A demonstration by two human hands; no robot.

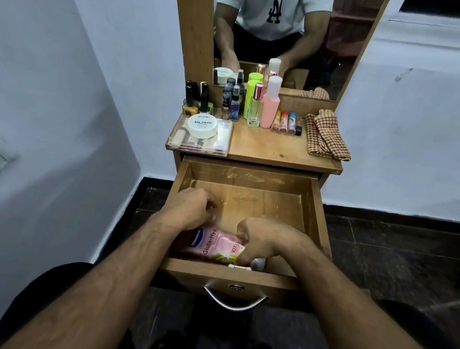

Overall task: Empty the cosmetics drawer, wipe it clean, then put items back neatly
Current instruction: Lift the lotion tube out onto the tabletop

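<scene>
Both forearms are stretched forward from the bottom of the view into the open drawer [313, 207], whose curved metal handle [234, 301] is seen nearest on its front panel. On the left side, the left hand [191, 208] is held with its fingers curled, knuckles up, at the upper end of a pink lotion tube [214, 245]; whether the tube is actually gripped there cannot be told. The tube is laid flat along the front wall of the drawer, at its left. Its other end is pinched by the bent fingers of the right hand [262, 239], wrist raised. On the dresser top [269, 147] behind, a clear case [198, 139] with a white jar [202, 124] on it, nail polish bottles [198, 100], spray bottles [258, 105], lip balms [284, 122] and a folded checked cloth [327, 134] are ranged from left to right.
</scene>
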